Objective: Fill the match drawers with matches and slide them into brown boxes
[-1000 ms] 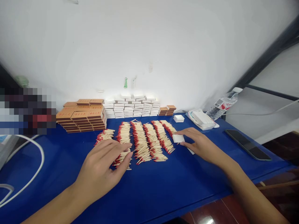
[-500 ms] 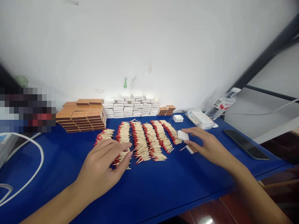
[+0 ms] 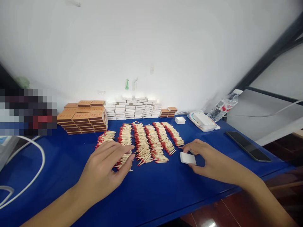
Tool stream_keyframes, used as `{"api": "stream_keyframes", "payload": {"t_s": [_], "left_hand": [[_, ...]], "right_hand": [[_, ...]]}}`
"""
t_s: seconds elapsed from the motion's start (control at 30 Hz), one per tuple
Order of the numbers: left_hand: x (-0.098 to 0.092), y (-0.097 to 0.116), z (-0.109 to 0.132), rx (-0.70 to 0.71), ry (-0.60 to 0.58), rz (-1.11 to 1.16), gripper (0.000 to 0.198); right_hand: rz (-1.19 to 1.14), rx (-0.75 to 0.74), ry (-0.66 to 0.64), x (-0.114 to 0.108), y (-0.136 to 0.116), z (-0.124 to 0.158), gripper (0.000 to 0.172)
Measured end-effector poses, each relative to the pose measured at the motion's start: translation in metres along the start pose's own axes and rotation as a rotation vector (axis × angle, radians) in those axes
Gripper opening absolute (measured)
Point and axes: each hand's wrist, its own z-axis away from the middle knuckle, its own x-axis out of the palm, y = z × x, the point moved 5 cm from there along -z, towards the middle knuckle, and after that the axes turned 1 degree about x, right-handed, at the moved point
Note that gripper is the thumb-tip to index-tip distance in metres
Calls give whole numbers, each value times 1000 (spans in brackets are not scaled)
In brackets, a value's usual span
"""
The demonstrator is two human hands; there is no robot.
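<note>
My left hand (image 3: pixel 107 165) hovers over the near end of the left rows of matches (image 3: pixel 124 135), thumb and forefinger curved a little apart, nothing visible between them. Farther right, my right hand (image 3: pixel 205 157) has its thumb and fingers around a white matchbox tray (image 3: pixel 188 158), low over the blue table (image 3: pixel 151 195). Just beyond its fingertips ends the rightmost row of matches (image 3: pixel 174 134). All the red-headed matches lie in several slanted rows between the hands. Whatever lies beneath the right palm is hidden.
Against the wall stand stacked orange matchboxes (image 3: pixel 82 118), piled white trays (image 3: pixel 132 108) and a small orange stack (image 3: pixel 168 112). A white tray (image 3: pixel 180 120), a plastic-wrapped packet (image 3: pixel 203 121), a bottle (image 3: pixel 223 105) and a phone (image 3: pixel 247 146) lie right. A white cable (image 3: pixel 42 157) loops left.
My right hand has moved down toward me with the white matchbox tray. The orange-and-white piece and loose match that lay under it are now out of sight. My left hand has stayed put.
</note>
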Motion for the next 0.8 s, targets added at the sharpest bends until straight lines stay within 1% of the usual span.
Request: {"api": "stream_keyframes", "payload": {"t_s": [0.17, 0.33, 0.43, 0.5, 0.6, 0.67, 0.7, 0.8], "left_hand": [[0, 1, -1, 2, -2, 6, 20], [-1, 1, -2, -4, -8, 5, 20], [1, 1, 0, -13, -24, 12, 21], [3, 1, 1, -25, -46, 20, 21], [5, 0, 3, -63, -115, 53, 26], [6, 0, 3, -88, -165, 96, 30], [6, 1, 2, -95, -185, 121, 29], [3, 1, -1, -105, -201, 171, 22]], "right_hand": [[3, 22, -38, -3, 3, -12, 30], [-42, 17, 3, -13, 2, -12, 33], [-50, -4, 31, -15, -8, -13, 33], [-60, -54, 76, -14, -22, -16, 33], [-94, -185, 163, -8, -55, -24, 35], [-125, -313, 208, -4, -83, -32, 34], [-138, -389, 226, -2, -98, -36, 33], [-128, -626, 285, 0, -137, -48, 22]]}}
